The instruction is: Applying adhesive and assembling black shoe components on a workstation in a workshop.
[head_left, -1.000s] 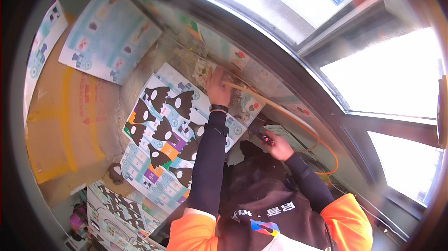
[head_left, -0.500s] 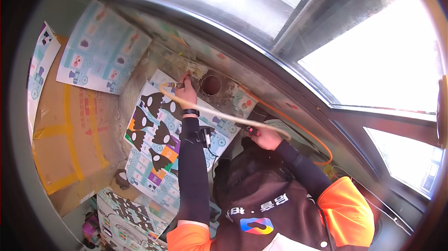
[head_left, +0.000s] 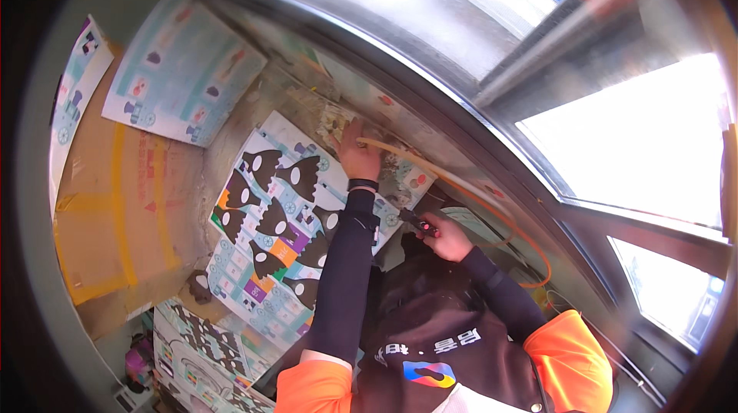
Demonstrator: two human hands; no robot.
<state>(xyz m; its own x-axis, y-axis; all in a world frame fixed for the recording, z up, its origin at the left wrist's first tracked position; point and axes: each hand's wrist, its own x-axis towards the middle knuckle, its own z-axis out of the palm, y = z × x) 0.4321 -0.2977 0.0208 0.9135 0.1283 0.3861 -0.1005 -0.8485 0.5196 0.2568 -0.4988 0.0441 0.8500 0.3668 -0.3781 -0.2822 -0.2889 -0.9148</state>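
My left hand (head_left: 358, 156) is at the window-side edge of the printed sheets, closed around the end of an orange hose (head_left: 461, 180). The floor hole seen earlier is covered by this hand, and whether the hose end is inside it I cannot tell. From the hand, the hose arcs right along the wall and curls back near my right forearm. My right hand (head_left: 449, 239), close to my apron, grips a small black handheld tool (head_left: 421, 224) with red parts. Its kind is unclear. Printed sheets (head_left: 269, 205) with dark cut-out shapes lie left of my left forearm.
A taped cardboard panel (head_left: 142, 213) lines the left side, with a printed sheet (head_left: 184, 67) leaning above it. Along the upper right runs a dark window frame (head_left: 430, 82). More printed sheets (head_left: 196, 351) and a purple object (head_left: 140, 359) sit at the lower left.
My left hand has moved right with the hose end, over the hole. The hose no longer crosses in front of my left wrist and now lies along the wall. My right hand stays close by.
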